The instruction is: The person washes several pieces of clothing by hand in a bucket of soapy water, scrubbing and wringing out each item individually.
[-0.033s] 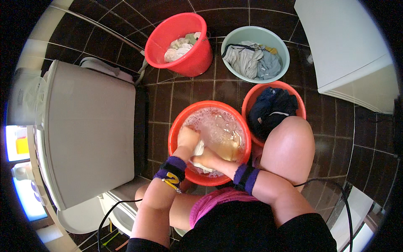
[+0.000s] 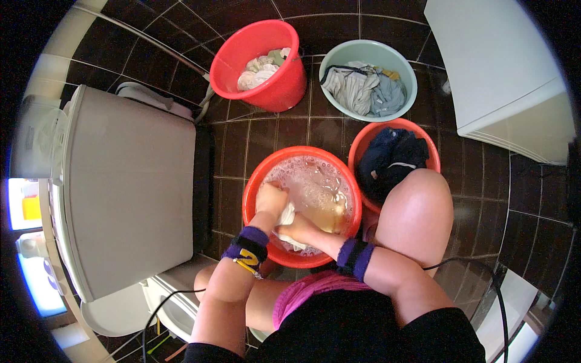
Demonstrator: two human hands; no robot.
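Observation:
An orange-red basin (image 2: 301, 150) of sudsy water stands on the floor between my knees. Both hands work over its left half on a wet white cloth (image 2: 287, 213). My left hand (image 2: 272, 198) is closed on the cloth's upper end, its fingertips hidden beneath. Lower and to the right, my right hand (image 2: 298, 228) grips the same cloth, which bunches down below it towards the near rim. A pale yellowish patch (image 2: 331, 219) shows under the water at the right; I cannot tell if it is fabric. Purple-and-black bands circle both wrists.
A second orange-red basin (image 2: 433, 151) with dark clothes touches the right side. Behind it sits a pale green basin (image 2: 411, 78) of grey and white clothes. A tilted red bucket (image 2: 284, 91) holds light cloths. White cabinets (image 2: 130, 193) stand left and right (image 2: 502, 78).

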